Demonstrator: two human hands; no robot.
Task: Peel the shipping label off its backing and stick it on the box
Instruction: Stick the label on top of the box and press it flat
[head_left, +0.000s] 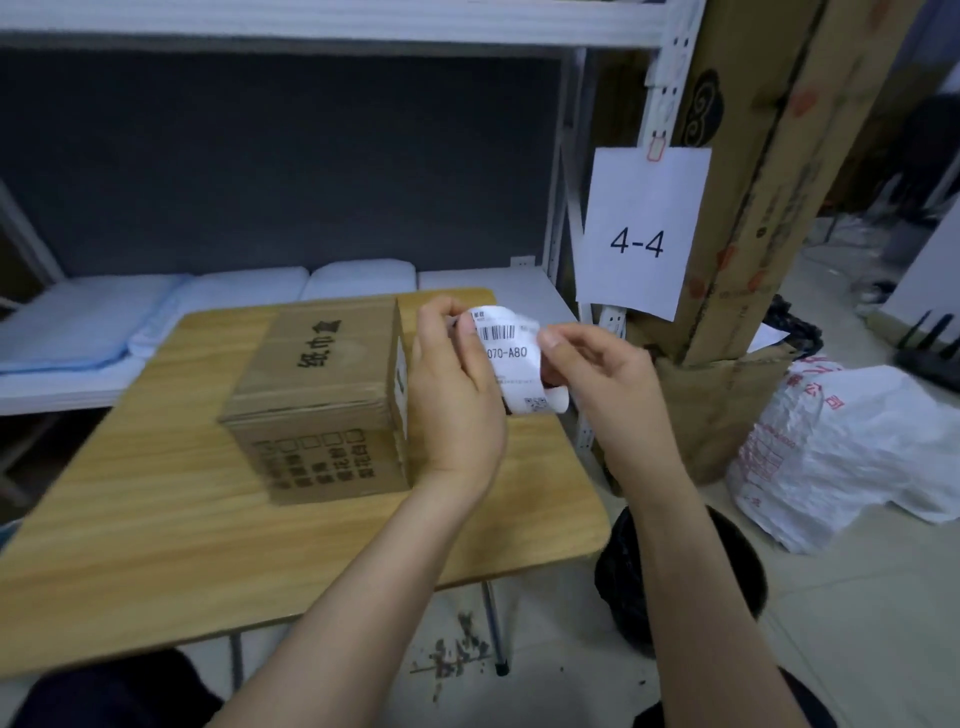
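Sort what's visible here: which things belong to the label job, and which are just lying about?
In use: label, pinched by left hand and right hand; box on the table.

Lying about: 4-4 sign, tall carton, white bag, black bin, pillows on the shelf.

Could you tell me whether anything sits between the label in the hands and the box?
Nothing visible does. The label, pinched by the left hand and right hand, is just right of the box, whose top is bare.
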